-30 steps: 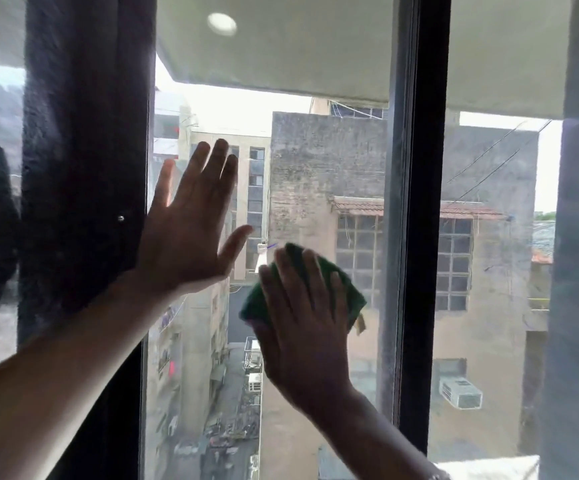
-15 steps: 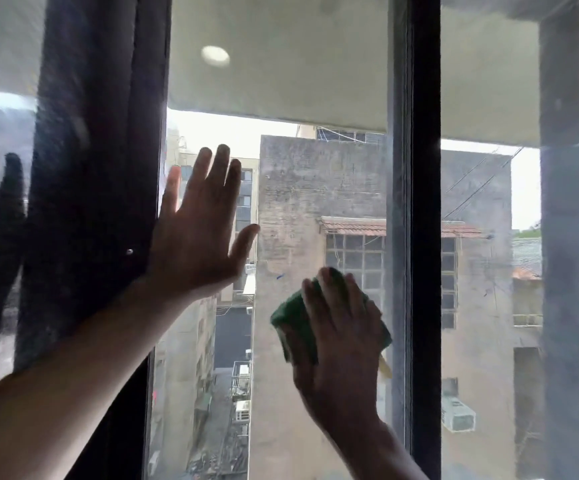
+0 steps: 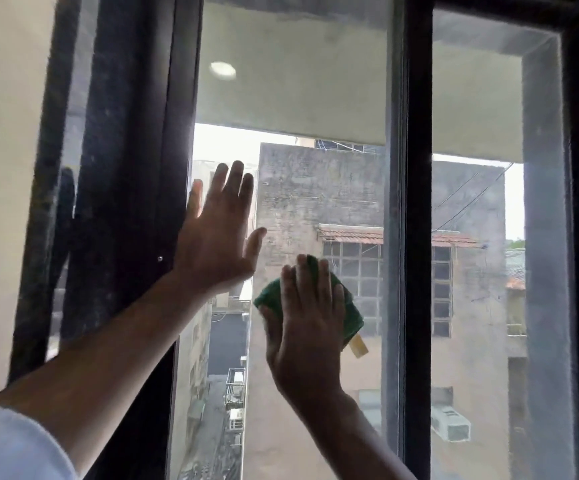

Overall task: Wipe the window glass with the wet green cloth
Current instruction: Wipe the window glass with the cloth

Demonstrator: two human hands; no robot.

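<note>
The window glass (image 3: pixel 298 109) fills the middle pane between two black frame bars. My right hand (image 3: pixel 303 327) presses the green cloth (image 3: pixel 350 313) flat against the glass, low in the pane and near the right bar; green edges and a small tan tag stick out around my fingers. My left hand (image 3: pixel 217 237) lies flat on the same glass, fingers spread, up and to the left of the cloth beside the left bar. It holds nothing.
A black vertical frame bar (image 3: pixel 418 237) stands just right of the cloth, with another pane (image 3: pixel 478 98) beyond it. The dark left frame (image 3: pixel 132 168) and a cream wall (image 3: pixel 0 168) bound the left side. Buildings and a street show through the glass.
My right hand has slid the cloth rightward, then a little up along the glass. The view has tilted up and turned left, showing more wall and upper pane. My left hand stays planted.
</note>
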